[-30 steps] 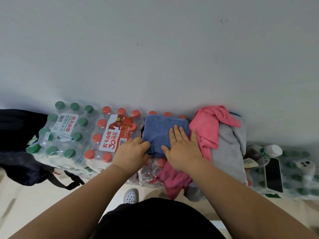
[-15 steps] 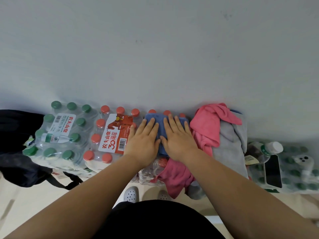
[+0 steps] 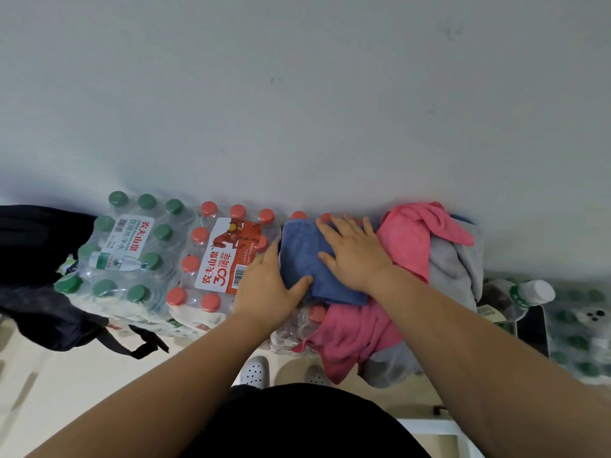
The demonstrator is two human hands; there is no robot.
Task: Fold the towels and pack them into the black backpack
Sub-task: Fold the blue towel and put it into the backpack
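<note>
A folded blue towel (image 3: 305,256) lies on a shrink-wrapped pack of red-capped bottles against the wall. My right hand (image 3: 355,256) presses flat on its right half with the fingers spread. At the towel's left edge, my left hand (image 3: 267,285) has its thumb on top of the near corner, and its fingers seem to run under the edge. A crumpled pink towel (image 3: 406,246) and a grey towel (image 3: 453,269) are heaped just to the right. The black backpack (image 3: 36,259) slumps at the far left, with a strap trailing on the floor.
Packs of green-capped bottles (image 3: 129,252) and red-capped bottles (image 3: 218,259) stand between the backpack and the towels. A loose bottle (image 3: 522,292) and a dark phone (image 3: 532,328) lie on more packs at the right. The wall rises directly behind, and my white shoes (image 3: 254,371) stand on the floor below.
My left hand slid off the top of the blue towel to its left edge, thumb on top. My right hand stayed pressing and shifted slightly right, so more of the towel shows.
</note>
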